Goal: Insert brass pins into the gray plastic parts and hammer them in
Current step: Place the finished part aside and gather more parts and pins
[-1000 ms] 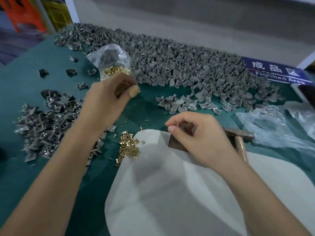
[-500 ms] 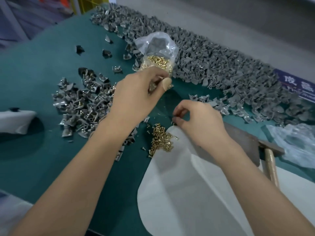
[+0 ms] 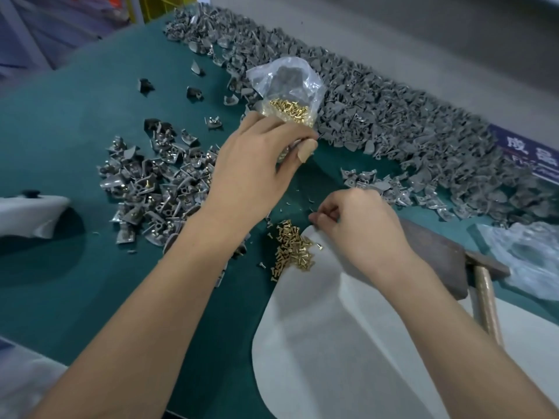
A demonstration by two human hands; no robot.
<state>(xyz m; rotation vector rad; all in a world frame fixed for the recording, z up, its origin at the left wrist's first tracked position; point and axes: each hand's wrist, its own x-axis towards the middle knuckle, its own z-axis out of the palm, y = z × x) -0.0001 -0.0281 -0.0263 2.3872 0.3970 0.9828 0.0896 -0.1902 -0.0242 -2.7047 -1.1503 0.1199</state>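
the left hand (image 3: pixel 254 164) is raised over the green tabletop (image 3: pixel 75 116), fingers curled around something small i cannot make out. the right hand (image 3: pixel 360 225) has fingertips pinched together beside the loose heap of brass pins (image 3: pixel 290 249) near the tabletop's near edge. gray plastic parts (image 3: pixel 393 116) are banked along its far edge.

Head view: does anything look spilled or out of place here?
Loose brass pins lie scattered across the white sheet's edge and the green mat, outside their clear bag. Probably just working stock; otherwise nothing stands out.
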